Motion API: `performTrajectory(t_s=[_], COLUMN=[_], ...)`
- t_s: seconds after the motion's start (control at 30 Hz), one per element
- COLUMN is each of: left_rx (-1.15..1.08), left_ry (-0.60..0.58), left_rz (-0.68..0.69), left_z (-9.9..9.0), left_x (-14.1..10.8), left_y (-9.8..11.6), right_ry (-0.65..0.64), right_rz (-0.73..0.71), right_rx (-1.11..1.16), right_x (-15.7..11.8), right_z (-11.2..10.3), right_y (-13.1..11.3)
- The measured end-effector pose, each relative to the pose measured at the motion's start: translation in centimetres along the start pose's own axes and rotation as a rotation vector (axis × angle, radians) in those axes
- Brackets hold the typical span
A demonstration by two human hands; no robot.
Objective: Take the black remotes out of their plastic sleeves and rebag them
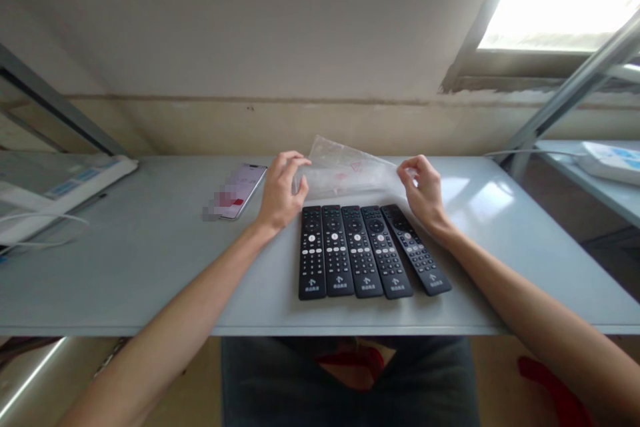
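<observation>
A clear plastic bag with red print stretches between my two hands, above the far ends of several black remote controls. My left hand is at the bag's left end, thumb and fingers curved around its edge. At the right end, my right hand pinches the bag between thumb and fingers. The remotes lie face up side by side on the grey table; the rightmost remote is tilted, with its near end apart from the others.
A phone lies left of my left hand. At the far left stands a white object with a cable. A metal frame bar rises at the right, beside another surface holding a white box. A wall closes the back.
</observation>
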State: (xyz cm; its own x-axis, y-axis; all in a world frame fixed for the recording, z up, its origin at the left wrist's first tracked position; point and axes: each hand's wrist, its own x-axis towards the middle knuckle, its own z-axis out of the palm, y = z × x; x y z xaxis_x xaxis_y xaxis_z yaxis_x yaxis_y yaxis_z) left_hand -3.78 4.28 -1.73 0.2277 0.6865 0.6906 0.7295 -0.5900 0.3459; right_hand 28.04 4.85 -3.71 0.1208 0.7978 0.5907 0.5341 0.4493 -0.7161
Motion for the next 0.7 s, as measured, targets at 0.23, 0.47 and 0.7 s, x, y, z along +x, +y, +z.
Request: performTrajectory(t_s=[0.23, 0.47, 0.7], left_rx=[-0.158, -0.449, -0.942], left_ry=[-0.143, -0.281, -0.322], left_rz=[0.001, -0.187, -0.294], left_z=[-1.0, -1.0, -0.7], left_x=[0.0, 0.1, 0.1], left_y=[1.4, 3.5, 4.1], right_ry=[-0.063, -0.236, -0.399], right_rz=[0.039, 0.032, 0.029], right_rx=[0.224, 0.362, 0.395], right_x=[-1.0, -2.0, -2.9], right_z=[0.9, 0.8, 1.3], right_y=[-2.1, -5.0, -7.1])
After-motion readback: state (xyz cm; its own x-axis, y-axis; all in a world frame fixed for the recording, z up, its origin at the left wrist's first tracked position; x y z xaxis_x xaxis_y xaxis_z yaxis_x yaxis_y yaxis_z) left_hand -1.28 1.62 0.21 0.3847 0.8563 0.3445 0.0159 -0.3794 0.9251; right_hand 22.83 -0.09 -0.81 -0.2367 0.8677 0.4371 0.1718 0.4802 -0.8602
